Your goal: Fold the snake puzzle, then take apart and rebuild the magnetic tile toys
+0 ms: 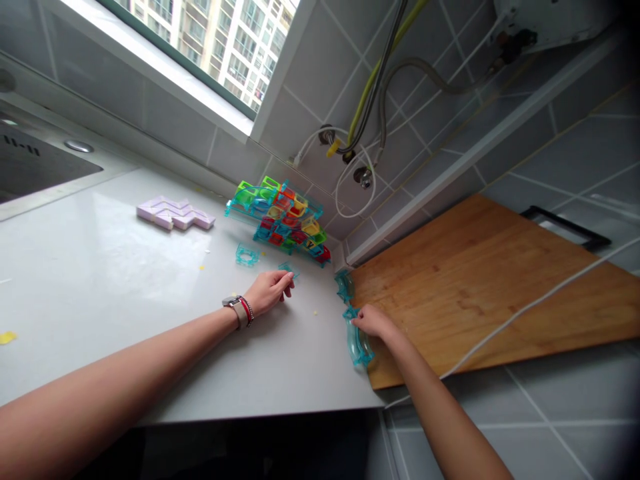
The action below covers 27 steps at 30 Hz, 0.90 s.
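A pale tabletop (125,280) runs into a tiled corner under a window, where a stack of coloured translucent blocks (283,220) leans on the wall for support. In front of the stack, the left hand (267,292) pinches a small teal piece (289,269), grip closed on it. Right of the stack, the right hand (373,321) clamps a curved teal track (356,340) against the wooden board (480,280) edge, steadying it.

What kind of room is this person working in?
Most likely a home kitchen: a steel sink set into the white countertop, grey tiled walls, and a wooden cutting board leaning nearby.
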Tool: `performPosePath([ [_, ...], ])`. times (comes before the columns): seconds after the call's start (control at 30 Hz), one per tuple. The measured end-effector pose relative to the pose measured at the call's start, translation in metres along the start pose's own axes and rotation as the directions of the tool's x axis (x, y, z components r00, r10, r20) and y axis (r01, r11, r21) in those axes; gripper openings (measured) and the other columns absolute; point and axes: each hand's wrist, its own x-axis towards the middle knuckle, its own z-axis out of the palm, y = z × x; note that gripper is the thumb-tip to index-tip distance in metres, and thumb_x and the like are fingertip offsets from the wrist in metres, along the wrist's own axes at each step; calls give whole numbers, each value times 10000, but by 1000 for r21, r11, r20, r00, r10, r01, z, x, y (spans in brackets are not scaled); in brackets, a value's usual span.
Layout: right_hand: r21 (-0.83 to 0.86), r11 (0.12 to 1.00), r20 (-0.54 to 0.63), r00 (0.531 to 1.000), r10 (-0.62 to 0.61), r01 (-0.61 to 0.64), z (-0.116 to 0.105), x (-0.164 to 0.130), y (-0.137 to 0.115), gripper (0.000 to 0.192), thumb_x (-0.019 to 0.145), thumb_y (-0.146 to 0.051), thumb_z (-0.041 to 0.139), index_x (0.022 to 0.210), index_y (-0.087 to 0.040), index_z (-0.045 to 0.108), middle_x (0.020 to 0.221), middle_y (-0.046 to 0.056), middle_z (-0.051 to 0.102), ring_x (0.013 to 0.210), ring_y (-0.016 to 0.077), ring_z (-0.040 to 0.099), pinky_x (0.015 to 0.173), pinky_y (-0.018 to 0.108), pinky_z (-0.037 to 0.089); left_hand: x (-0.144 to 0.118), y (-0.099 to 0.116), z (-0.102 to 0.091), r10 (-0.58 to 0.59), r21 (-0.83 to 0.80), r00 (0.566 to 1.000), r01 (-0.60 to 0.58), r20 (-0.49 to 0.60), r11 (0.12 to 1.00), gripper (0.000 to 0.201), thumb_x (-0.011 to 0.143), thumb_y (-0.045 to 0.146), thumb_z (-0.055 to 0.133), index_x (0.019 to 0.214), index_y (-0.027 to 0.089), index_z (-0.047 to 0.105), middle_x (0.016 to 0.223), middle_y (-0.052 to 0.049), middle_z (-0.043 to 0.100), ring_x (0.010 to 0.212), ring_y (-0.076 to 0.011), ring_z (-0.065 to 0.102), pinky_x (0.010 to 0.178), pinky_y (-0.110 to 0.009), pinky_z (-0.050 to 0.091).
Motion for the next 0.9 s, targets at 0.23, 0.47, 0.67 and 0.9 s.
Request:
performPosePath([
  [0.23, -19, 997, -111, 992, 68, -70, -18, 4, -16, 393, 883, -554, 642, 751, -189, 703, 788, 118, 731, 763, 231, 696, 621, 264, 409, -4, 4, -2, 17, 136, 998, -25, 59, 990, 403, 947, 518, 495, 772, 202, 675, 701, -31, 733, 612, -184, 637, 620, -276, 437],
  [0.47, 263, 913, -441, 880, -175, 313, 0, 2, -98, 300, 955, -486, 561, 881, -230, 697, 855, 55, 712, 792, 204, 678, 736, 286, 483, -15, 10, 2, 85, 473, 965, -197, 248, 859, 302, 941, 438, 530, 811, 224, 698, 725, -28, 714, 618, -179, 596, 593, -282, 344],
  [0.67, 434, 658, -701, 689, -183, 616, 38, 43, -164, 433, 902, -370, 665, 1310, -231, 626, 1381, 123, 540, 1291, 265, 540, 1111, 384, 425, -11, 15, -6, 150, 446, 940, -280, 306, 850, 270, 959, 339, 500, 808, 201, 676, 681, -22, 662, 571, -161, 531, 602, -284, 368],
  [0.9, 587, 528, -640, 751, -161, 613, 63, 55, -168, 205, 886, -397, 706, 1014, -240, 739, 1429, 109, 516, 1340, 283, 492, 1144, 430, 386, 13, 15, -47, 361, 695, 919, -153, -162, 702, 211, 932, 357, 574, 1048, 237, 704, 1188, -128, 667, 1156, -332, 577, 1047, -459, 411],
])
